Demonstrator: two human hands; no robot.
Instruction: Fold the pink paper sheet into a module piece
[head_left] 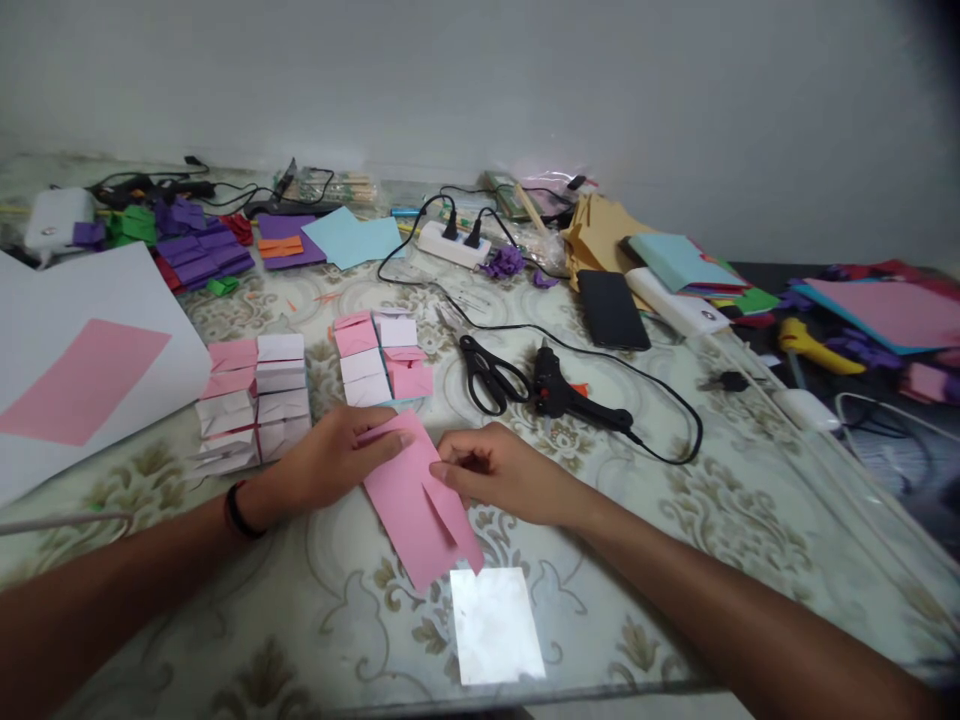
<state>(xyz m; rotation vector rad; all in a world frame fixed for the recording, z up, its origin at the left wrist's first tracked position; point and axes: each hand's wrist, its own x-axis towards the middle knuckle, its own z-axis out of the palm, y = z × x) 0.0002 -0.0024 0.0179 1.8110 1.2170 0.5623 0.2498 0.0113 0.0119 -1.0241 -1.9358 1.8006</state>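
A pink sheet of paper (409, 515) is held between both hands above the patterned table. My left hand (337, 455) pinches its upper left part, thumb on top. On the right edge, my right hand (495, 470) grips it with thumb and fingers, where a long flap of the paper stands partly lifted. Just below the sheet lies a small white square of paper (496, 628). Beyond my hands are two groups of folded pink and white paper pieces, one on the left (256, 400) and one near the middle (382, 358).
Black scissors (491, 375) and a black glue gun (574, 390) with its cord lie past my right hand. A white power strip (454, 245) and a black phone-like slab (613, 310) are farther back. A large white sheet (97, 290) bearing pink paper covers the left side.
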